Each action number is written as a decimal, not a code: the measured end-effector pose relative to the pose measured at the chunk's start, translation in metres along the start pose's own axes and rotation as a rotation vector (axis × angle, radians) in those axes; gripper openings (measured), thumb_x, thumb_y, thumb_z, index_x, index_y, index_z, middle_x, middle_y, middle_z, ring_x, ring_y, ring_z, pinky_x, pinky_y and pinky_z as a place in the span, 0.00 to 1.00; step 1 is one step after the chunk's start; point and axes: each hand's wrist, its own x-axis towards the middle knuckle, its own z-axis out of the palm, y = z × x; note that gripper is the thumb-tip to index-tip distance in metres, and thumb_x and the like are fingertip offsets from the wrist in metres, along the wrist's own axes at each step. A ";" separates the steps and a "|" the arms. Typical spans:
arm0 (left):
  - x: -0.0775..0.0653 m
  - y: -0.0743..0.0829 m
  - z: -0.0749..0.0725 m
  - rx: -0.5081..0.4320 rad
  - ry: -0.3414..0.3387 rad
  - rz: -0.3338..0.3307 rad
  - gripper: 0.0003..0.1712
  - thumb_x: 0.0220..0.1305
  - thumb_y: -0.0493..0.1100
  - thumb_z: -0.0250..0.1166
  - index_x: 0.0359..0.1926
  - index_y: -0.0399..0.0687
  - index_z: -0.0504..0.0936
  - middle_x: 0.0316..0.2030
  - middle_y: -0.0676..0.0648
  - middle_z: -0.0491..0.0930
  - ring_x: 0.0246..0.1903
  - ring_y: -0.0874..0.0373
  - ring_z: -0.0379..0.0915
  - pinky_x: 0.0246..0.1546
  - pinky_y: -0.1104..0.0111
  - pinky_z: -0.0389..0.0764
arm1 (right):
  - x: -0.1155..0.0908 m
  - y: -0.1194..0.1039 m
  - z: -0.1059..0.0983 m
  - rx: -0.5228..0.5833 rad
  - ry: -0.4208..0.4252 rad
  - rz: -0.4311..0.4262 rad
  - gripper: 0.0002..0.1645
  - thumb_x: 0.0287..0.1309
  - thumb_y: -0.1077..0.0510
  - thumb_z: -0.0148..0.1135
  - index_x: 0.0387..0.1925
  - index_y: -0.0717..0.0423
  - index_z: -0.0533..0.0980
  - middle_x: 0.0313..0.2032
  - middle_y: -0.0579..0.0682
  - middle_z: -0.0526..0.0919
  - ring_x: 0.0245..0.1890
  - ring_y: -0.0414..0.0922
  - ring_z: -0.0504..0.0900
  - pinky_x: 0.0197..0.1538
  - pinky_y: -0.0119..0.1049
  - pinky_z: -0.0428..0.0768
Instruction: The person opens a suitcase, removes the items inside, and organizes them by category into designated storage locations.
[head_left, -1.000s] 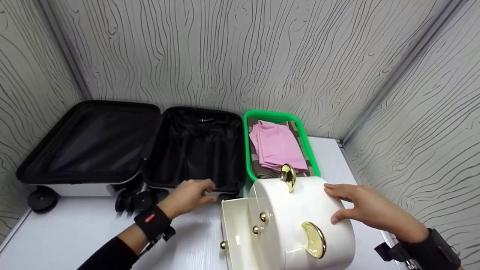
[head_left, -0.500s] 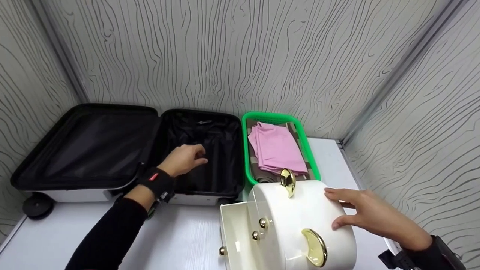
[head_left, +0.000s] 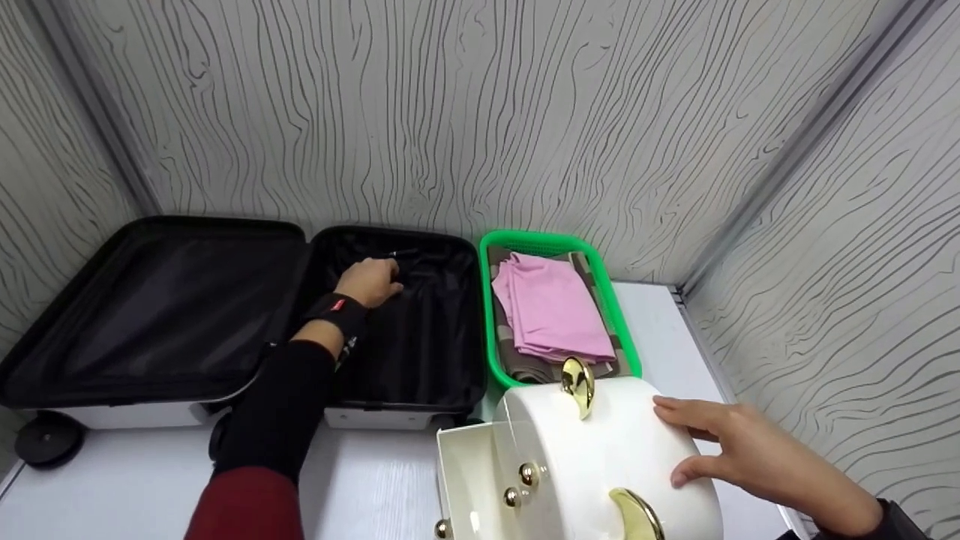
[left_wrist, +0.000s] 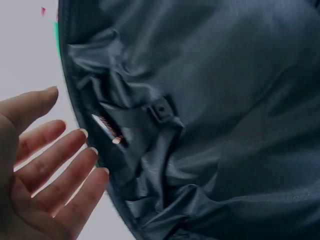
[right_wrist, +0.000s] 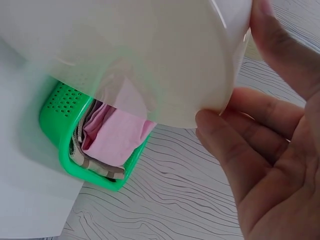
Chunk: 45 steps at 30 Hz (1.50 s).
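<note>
My left hand [head_left: 367, 283] reaches over the right half of an open black-lined suitcase [head_left: 427, 360], near its far wall. In the left wrist view its fingers [left_wrist: 75, 162] are spread and loosely bent, holding nothing. Close to those fingertips, a small slim light-coloured item [left_wrist: 106, 129] with a coppery end sits among the lining folds. My right hand [head_left: 739, 442] touches the edge of a glossy white rounded drawer box [head_left: 611, 442], thumb and forefinger apart on its curved side. The box has gold crescent handles [head_left: 577, 386] and a drawer [head_left: 469, 472] pulled out to the left.
A green basket [head_left: 487, 315] behind the box holds a folded pink cloth [head_left: 555, 304] over a brown checked cloth [head_left: 521, 367]. The suitcase's other half [head_left: 172, 307] lies open at left, with black wheels [head_left: 49, 440]. Patterned walls [head_left: 420, 112] enclose the white table [head_left: 367, 472].
My left hand has moved from the suitcase's front edge up and over its interior to the far side. The right hand stays at the white box. The view has shifted slightly.
</note>
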 end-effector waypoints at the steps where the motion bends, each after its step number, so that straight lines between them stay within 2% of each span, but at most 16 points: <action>1: 0.006 -0.003 0.003 0.013 -0.006 -0.005 0.21 0.69 0.45 0.63 0.57 0.36 0.78 0.50 0.35 0.80 0.47 0.40 0.77 0.49 0.50 0.77 | -0.001 0.000 0.001 -0.001 -0.003 0.002 0.44 0.41 0.41 0.75 0.58 0.62 0.77 0.54 0.57 0.81 0.51 0.39 0.80 0.53 0.12 0.65; 7: 0.037 -0.021 0.021 0.057 0.004 -0.053 0.25 0.69 0.41 0.62 0.61 0.31 0.73 0.56 0.30 0.74 0.53 0.38 0.73 0.53 0.50 0.75 | -0.004 -0.006 0.005 -0.005 -0.023 0.036 0.45 0.42 0.39 0.72 0.60 0.60 0.76 0.57 0.54 0.80 0.53 0.38 0.79 0.53 0.11 0.65; 9: 0.048 -0.028 0.028 0.049 0.020 -0.074 0.24 0.69 0.38 0.60 0.62 0.29 0.72 0.58 0.29 0.72 0.55 0.36 0.72 0.54 0.49 0.75 | -0.004 -0.008 0.005 -0.019 -0.010 0.029 0.45 0.42 0.39 0.73 0.60 0.59 0.76 0.57 0.52 0.80 0.53 0.38 0.79 0.54 0.12 0.63; 12: 0.066 -0.035 0.034 0.025 0.010 -0.101 0.25 0.68 0.32 0.57 0.64 0.27 0.67 0.61 0.28 0.68 0.58 0.34 0.68 0.57 0.48 0.72 | -0.003 -0.008 0.002 -0.044 0.001 0.029 0.45 0.42 0.39 0.73 0.61 0.57 0.76 0.57 0.51 0.80 0.55 0.38 0.78 0.56 0.11 0.61; 15: 0.085 -0.034 0.040 -0.004 -0.008 -0.117 0.30 0.68 0.30 0.56 0.69 0.28 0.61 0.65 0.28 0.63 0.63 0.33 0.61 0.62 0.48 0.66 | -0.004 -0.006 -0.003 -0.071 0.008 0.037 0.46 0.41 0.38 0.73 0.61 0.55 0.76 0.59 0.48 0.79 0.55 0.36 0.77 0.56 0.11 0.60; 17: 0.090 -0.030 0.045 -0.018 -0.005 -0.121 0.32 0.67 0.30 0.57 0.70 0.29 0.59 0.66 0.28 0.61 0.64 0.32 0.59 0.62 0.47 0.66 | -0.007 -0.006 -0.006 -0.067 0.003 0.040 0.46 0.41 0.39 0.74 0.62 0.55 0.75 0.59 0.48 0.78 0.54 0.35 0.78 0.55 0.11 0.61; 20: 0.092 -0.026 0.055 0.021 0.058 -0.111 0.29 0.65 0.31 0.61 0.66 0.29 0.66 0.62 0.28 0.65 0.60 0.31 0.62 0.56 0.45 0.72 | -0.011 -0.007 -0.008 -0.057 -0.017 0.070 0.46 0.41 0.39 0.73 0.63 0.54 0.75 0.61 0.47 0.77 0.55 0.35 0.77 0.54 0.11 0.62; 23: 0.090 -0.024 0.062 0.111 0.138 -0.099 0.23 0.64 0.33 0.63 0.60 0.32 0.74 0.57 0.30 0.70 0.56 0.32 0.65 0.50 0.43 0.75 | -0.012 -0.008 -0.007 -0.060 -0.037 0.104 0.46 0.42 0.38 0.72 0.63 0.52 0.75 0.61 0.47 0.77 0.56 0.37 0.77 0.54 0.11 0.62; 25: 0.087 -0.023 0.065 0.166 0.177 -0.085 0.20 0.65 0.34 0.63 0.58 0.35 0.77 0.54 0.32 0.75 0.55 0.33 0.68 0.51 0.43 0.73 | -0.011 -0.009 -0.006 -0.063 -0.047 0.120 0.45 0.43 0.37 0.71 0.63 0.51 0.75 0.61 0.46 0.77 0.58 0.38 0.76 0.55 0.11 0.61; 28: 0.083 -0.021 0.064 0.198 0.219 -0.047 0.18 0.66 0.33 0.62 0.57 0.36 0.78 0.49 0.34 0.80 0.52 0.35 0.72 0.52 0.43 0.73 | -0.006 -0.008 -0.003 -0.061 -0.030 0.101 0.45 0.43 0.37 0.72 0.62 0.52 0.76 0.60 0.47 0.78 0.56 0.37 0.77 0.55 0.11 0.61; 30: 0.083 -0.018 0.059 0.186 0.248 -0.019 0.17 0.66 0.33 0.61 0.56 0.35 0.78 0.46 0.34 0.82 0.48 0.36 0.75 0.51 0.44 0.74 | -0.001 -0.005 -0.003 -0.062 -0.012 0.077 0.45 0.42 0.38 0.72 0.61 0.54 0.76 0.59 0.48 0.78 0.56 0.37 0.77 0.55 0.11 0.61; 33: 0.069 -0.012 0.048 0.151 0.297 -0.015 0.16 0.67 0.36 0.63 0.54 0.35 0.79 0.42 0.35 0.82 0.43 0.38 0.78 0.46 0.47 0.78 | 0.004 -0.003 -0.003 -0.077 0.009 0.024 0.45 0.40 0.38 0.73 0.60 0.57 0.77 0.57 0.49 0.80 0.55 0.38 0.78 0.56 0.12 0.61; 37: 0.053 0.003 0.031 0.087 0.349 -0.012 0.16 0.66 0.41 0.65 0.51 0.36 0.79 0.40 0.36 0.82 0.40 0.40 0.79 0.41 0.50 0.80 | 0.009 -0.001 -0.007 -0.100 -0.002 0.013 0.45 0.40 0.38 0.73 0.59 0.58 0.78 0.56 0.51 0.80 0.55 0.41 0.79 0.56 0.12 0.61; 41: 0.031 0.020 0.021 0.034 0.347 0.059 0.16 0.66 0.40 0.65 0.52 0.37 0.79 0.42 0.37 0.82 0.42 0.41 0.79 0.42 0.52 0.80 | 0.005 -0.002 -0.010 -0.091 -0.028 0.047 0.46 0.40 0.38 0.73 0.59 0.59 0.77 0.57 0.52 0.80 0.54 0.41 0.79 0.55 0.12 0.62; 45: 0.000 0.028 0.015 0.010 0.308 0.110 0.16 0.67 0.39 0.65 0.53 0.39 0.79 0.43 0.37 0.82 0.43 0.42 0.79 0.46 0.53 0.79 | 0.001 -0.006 -0.007 -0.065 -0.049 0.069 0.46 0.41 0.37 0.73 0.59 0.60 0.77 0.56 0.53 0.80 0.53 0.42 0.80 0.54 0.13 0.64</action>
